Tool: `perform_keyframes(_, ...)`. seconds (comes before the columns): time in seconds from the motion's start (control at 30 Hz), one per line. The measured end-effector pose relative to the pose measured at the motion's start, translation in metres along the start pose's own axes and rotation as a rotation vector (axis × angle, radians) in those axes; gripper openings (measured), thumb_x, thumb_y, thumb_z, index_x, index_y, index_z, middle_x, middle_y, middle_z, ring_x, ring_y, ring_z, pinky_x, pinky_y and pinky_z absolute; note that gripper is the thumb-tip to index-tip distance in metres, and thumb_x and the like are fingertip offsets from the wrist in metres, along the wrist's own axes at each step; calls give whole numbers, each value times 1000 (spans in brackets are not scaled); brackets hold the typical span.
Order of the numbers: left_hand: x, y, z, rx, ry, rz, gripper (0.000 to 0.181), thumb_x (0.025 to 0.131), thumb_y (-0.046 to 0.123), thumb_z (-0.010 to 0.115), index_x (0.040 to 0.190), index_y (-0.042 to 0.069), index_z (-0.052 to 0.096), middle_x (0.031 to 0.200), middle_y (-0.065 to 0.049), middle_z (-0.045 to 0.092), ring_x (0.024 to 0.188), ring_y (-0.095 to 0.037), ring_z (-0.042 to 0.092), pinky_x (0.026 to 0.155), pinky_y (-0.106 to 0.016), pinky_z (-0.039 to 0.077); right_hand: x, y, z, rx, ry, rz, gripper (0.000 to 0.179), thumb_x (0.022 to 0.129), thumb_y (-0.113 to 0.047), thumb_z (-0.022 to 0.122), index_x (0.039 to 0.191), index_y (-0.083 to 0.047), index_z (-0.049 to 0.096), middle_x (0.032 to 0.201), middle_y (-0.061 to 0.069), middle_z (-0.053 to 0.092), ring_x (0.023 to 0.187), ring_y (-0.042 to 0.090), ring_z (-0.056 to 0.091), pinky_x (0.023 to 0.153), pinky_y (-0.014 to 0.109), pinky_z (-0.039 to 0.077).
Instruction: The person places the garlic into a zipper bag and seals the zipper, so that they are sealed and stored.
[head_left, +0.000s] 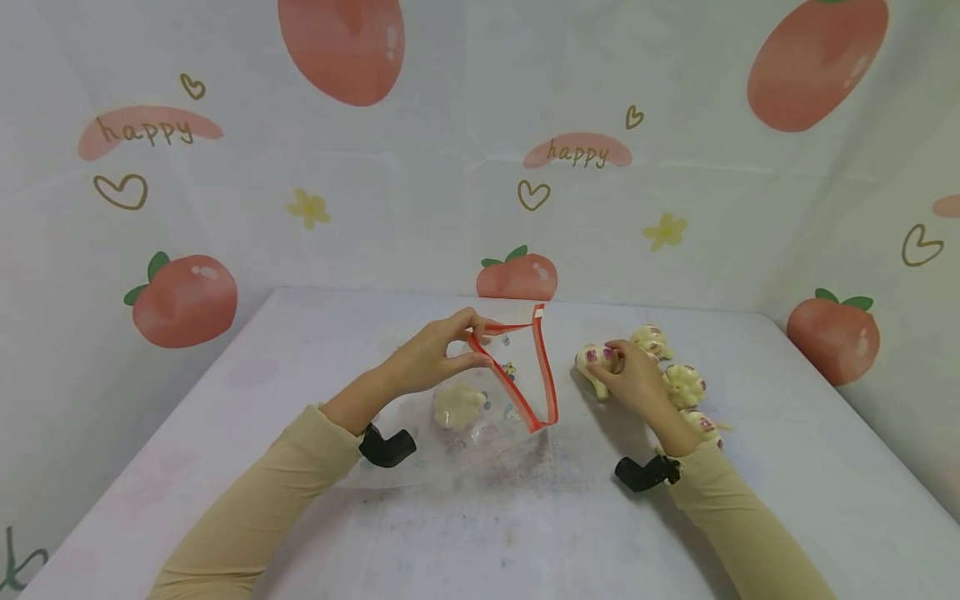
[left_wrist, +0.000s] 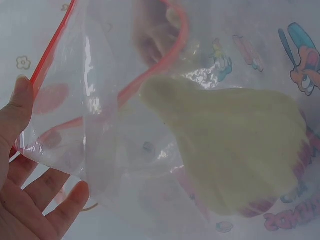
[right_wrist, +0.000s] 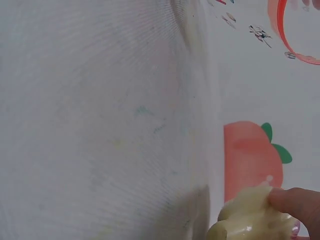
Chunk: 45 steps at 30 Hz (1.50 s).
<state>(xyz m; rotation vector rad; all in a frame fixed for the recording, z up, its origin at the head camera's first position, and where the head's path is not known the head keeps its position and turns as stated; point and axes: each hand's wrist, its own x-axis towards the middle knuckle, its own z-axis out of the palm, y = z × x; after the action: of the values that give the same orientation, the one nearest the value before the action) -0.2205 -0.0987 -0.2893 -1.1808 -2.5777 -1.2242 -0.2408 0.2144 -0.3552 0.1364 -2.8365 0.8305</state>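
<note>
My left hand (head_left: 435, 354) pinches the rim of a clear plastic zip bag (head_left: 546, 367) with a red edge, its mouth spread and facing right. Inside lies one garlic bulb (head_left: 456, 408), pale with purple patches; the left wrist view shows this bulb (left_wrist: 240, 145) through the printed plastic. To the right of the bag's mouth, my right hand (head_left: 636, 379) grips another garlic bulb (head_left: 592, 358), its stem pointing down. In the right wrist view the thumb (right_wrist: 295, 202) presses on that bulb (right_wrist: 252, 217).
Several more garlic bulbs (head_left: 685, 386) lie together beyond and beside the right forearm. The white table (head_left: 480, 533) meets a printed backdrop (head_left: 420, 225) at its far edge and sides. Both wrists carry black camera mounts (head_left: 388, 447).
</note>
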Motion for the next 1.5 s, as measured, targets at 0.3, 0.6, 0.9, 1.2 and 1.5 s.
perform_keyframes(0.3,0,0,0,8,1,1,27,84,14,69,98,6,47,125,-10,61,107,-26,63,100,-46,46,-1,-4,-10,19,-2,15,55,88,-31,64,127,5,49,120,30,56,84,29,58,61,26,41)
perform_keyframes(0.6,0,0,1,-3,-2,-21,26,84,14,69,94,7,45,123,-10,61,107,-29,63,101,-48,45,-6,-9,-20,106,48,-12,53,86,-25,67,126,6,50,119,31,56,82,31,63,56,21,44)
perform_keyframes(0.9,0,-1,1,-11,-1,-17,26,84,14,69,97,7,47,119,-9,61,108,-27,63,99,-49,46,-13,-17,-29,153,48,-24,53,87,-26,66,128,3,48,122,28,56,93,39,64,58,20,49)
perform_keyframes(1.2,-1,-2,1,-6,-8,-10,27,84,13,68,93,7,43,127,-12,59,108,-31,62,98,-51,46,-19,-27,-36,152,66,-42,53,87,-27,67,128,1,50,124,27,56,89,36,65,54,19,47)
perform_keyframes(1.5,-1,-1,1,-15,-12,1,27,85,14,68,92,7,43,128,-12,58,108,-33,62,100,-48,45,-24,-32,-39,162,80,-50,53,86,-27,67,129,-1,50,122,26,56,88,36,66,55,20,48)
